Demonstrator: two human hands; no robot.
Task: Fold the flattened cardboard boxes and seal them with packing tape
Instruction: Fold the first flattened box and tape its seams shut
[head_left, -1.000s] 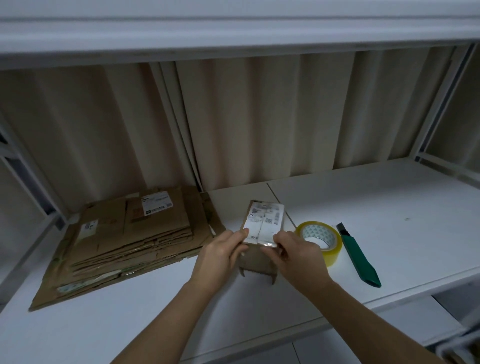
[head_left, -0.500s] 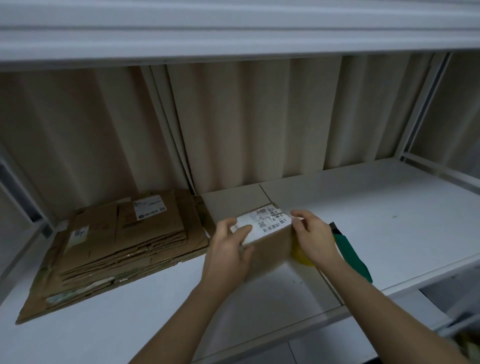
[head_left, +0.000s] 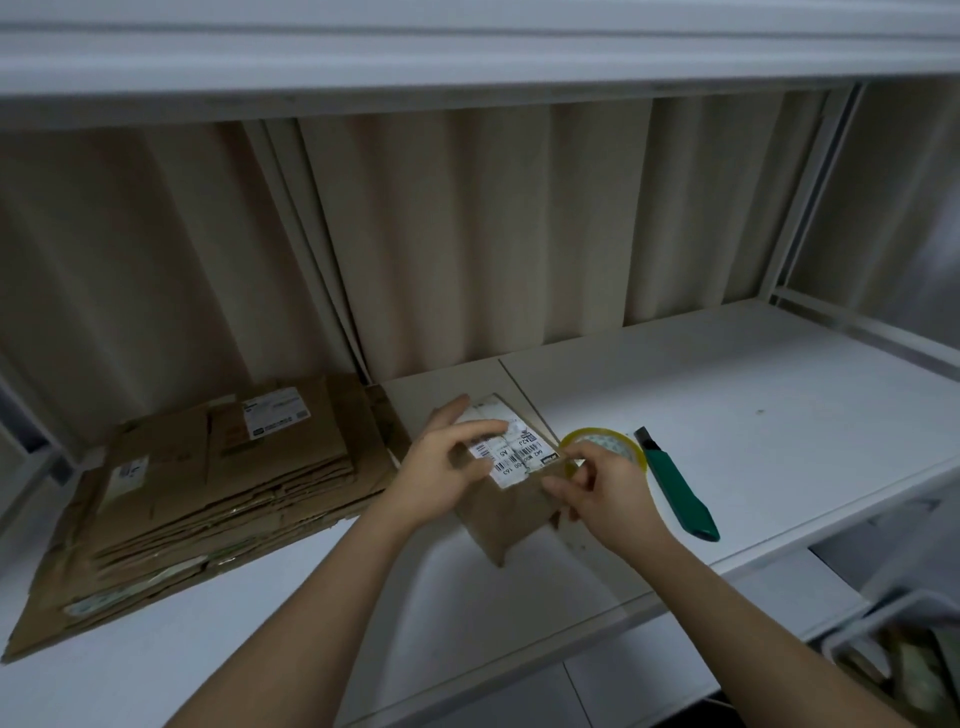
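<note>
White shelf (head_left: 727, 395), beige curtain (head_left: 467, 234) behind | left hand (head_left: 441, 478), right hand (head_left: 608, 493) both grip small box (head_left: 511, 509)

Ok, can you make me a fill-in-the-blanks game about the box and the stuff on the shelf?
1. Both hands hold a small cardboard ___.
2. The cutter has a ___ handle.
3. The tape roll lies between the box and the ___.
4. The flat cardboard stack lies to the ___ of the box.

Missing words: box, green, cutter, left.

- White shipping label (head_left: 511, 449) on the small cardboard box (head_left: 506, 512) bore barcodes and the characters "A5" and "163"; remaining print was illegible.
- Label (head_left: 275, 413) on the flattened cardboard stack (head_left: 208, 493) was unreadable.
</note>
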